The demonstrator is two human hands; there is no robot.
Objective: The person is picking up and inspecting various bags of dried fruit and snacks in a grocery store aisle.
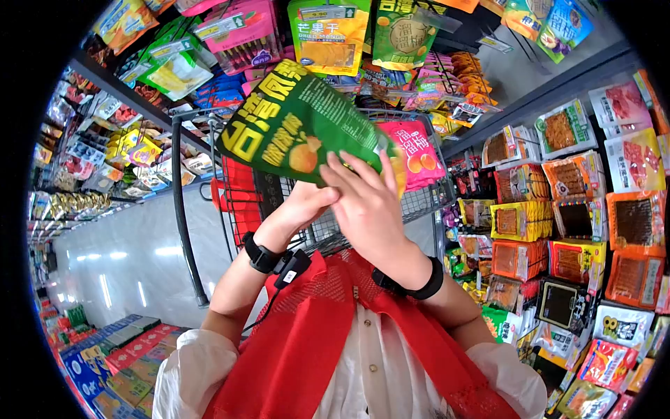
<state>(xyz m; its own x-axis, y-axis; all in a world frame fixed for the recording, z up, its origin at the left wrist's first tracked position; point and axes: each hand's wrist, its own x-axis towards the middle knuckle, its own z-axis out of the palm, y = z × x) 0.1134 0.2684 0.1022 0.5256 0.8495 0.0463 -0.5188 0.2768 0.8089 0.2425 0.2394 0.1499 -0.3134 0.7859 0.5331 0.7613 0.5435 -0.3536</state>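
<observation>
Now my right fingers (358,172) spread on the green bag (293,126), near a pink bag (413,150); I can't tell how my left hand's (305,202) fingers are.

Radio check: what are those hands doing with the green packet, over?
Both hands holding green packet, tilted. Right hand across its face; left hand at lower edge, fingers hidden. Shopping cart beyond; nothing visibly in the way.
</observation>
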